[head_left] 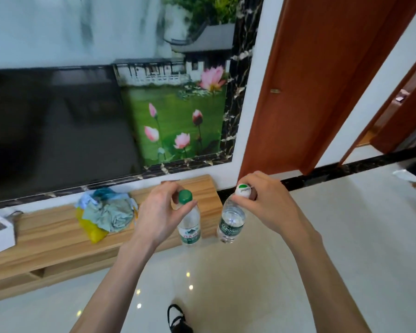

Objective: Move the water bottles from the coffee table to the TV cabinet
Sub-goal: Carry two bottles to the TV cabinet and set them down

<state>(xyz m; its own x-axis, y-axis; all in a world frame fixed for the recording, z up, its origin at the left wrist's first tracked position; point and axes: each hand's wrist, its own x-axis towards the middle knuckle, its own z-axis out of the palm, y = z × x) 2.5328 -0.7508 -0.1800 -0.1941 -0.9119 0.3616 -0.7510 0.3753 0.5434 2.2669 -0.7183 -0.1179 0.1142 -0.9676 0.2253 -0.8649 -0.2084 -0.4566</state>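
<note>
**Two bottles held at the cabinet's right end**

Left hand point(159, 210) pinches green-capped water bottle point(189, 227) by its neck, frame centre. Right hand point(264, 203) grips white-capped water bottle point(231, 224) beyond the TV cabinet point(58, 234) edge, apparently over open floor point(346, 236). Bagged cloths point(106, 212) left.

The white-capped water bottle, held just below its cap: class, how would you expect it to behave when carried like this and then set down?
The white-capped bottle hangs from the right hand, so it may swing. It looks tall and narrow, so it could tip on the TV cabinet. Its clear plastic wall probably dents if squeezed.
</note>
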